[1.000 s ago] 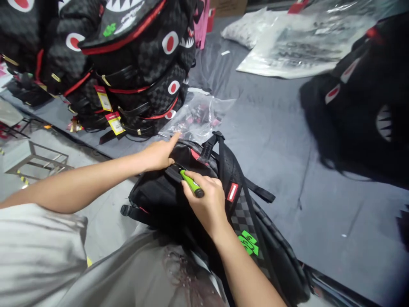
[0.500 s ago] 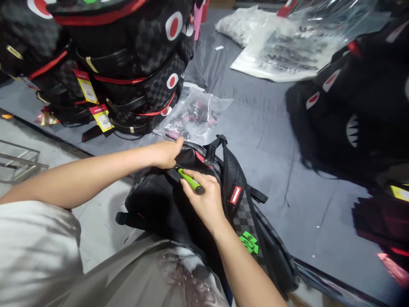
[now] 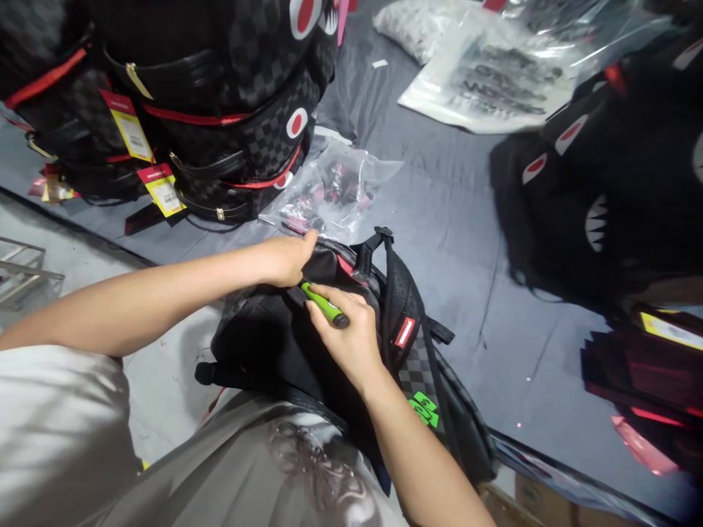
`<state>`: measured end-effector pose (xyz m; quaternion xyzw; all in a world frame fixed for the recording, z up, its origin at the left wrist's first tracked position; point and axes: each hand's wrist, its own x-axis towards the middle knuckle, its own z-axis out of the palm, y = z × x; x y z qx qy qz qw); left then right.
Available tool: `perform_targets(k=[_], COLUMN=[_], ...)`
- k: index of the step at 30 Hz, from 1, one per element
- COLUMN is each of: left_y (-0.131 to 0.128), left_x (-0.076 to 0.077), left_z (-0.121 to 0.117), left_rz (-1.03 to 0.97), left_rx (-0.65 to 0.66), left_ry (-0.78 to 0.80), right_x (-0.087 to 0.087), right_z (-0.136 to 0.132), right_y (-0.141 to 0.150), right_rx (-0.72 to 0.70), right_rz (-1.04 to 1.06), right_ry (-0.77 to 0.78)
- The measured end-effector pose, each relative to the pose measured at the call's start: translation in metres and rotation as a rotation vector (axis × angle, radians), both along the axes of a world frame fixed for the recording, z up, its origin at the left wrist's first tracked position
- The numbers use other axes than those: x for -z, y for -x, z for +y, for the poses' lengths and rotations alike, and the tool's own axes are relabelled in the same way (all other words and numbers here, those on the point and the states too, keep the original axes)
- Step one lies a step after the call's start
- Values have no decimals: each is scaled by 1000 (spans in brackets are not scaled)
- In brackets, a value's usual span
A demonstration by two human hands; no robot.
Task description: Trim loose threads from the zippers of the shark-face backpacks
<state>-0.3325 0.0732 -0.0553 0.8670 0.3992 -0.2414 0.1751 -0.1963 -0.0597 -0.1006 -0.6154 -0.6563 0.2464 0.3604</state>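
Right hand [image 3: 354, 333] was clamped on green tool [image 3: 325, 304]; a slip toward ten o'clock risked jabbing left hand [image 3: 286, 261] (grip unclear) at backpack [image 3: 263, 340].

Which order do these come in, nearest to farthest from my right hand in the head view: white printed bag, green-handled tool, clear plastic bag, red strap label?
1. Green-handled tool: held in the right hand.
2. Red strap label: just to the hand's right.
3. Clear plastic bag: beyond the hand.
4. White printed bag: farther up and right.
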Motion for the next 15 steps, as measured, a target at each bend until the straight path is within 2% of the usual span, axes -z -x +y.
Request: perform_targets(k=[5,12,15], left_y=[0,-1,-1], left_x=[2,2,2], left_z=[0,2,2], left_rz=[-1,-11,-16], left_rx=[-1,-10,-23], left_ry=[8,36,40], right_x=[-1,3,2], right_z=[-3,-2,0], right_y=[-1,0,0], right_rx=[17,78,39], right_rz=[-100,-67,-28], right_ry=[-23,-28,3])
